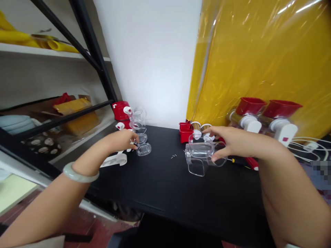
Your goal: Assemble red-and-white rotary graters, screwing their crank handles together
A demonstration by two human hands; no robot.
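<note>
My left hand (121,141) has its thumb and fingers pinched at the edge of a small clear plastic cover (143,149) on the left of the black table. Just behind it stand more clear plastic parts (139,119) beside red parts (121,109) with white spouts. On the right, my right hand (234,143) spans a clear plastic housing (200,150), thumb at the near side and fingers at the far side. A clear flap hangs from the housing's left end. Several tiny pins or screws (174,156) lie between the hands.
A white handle-like part (115,160) lies at left. Red hoppers (186,132) and metal grater drums (196,129) are at the back. Two assembled red-topped graters (250,106), a screwdriver (240,161) and white cables (310,146) are at right. A black-framed shelf (99,65) borders the left.
</note>
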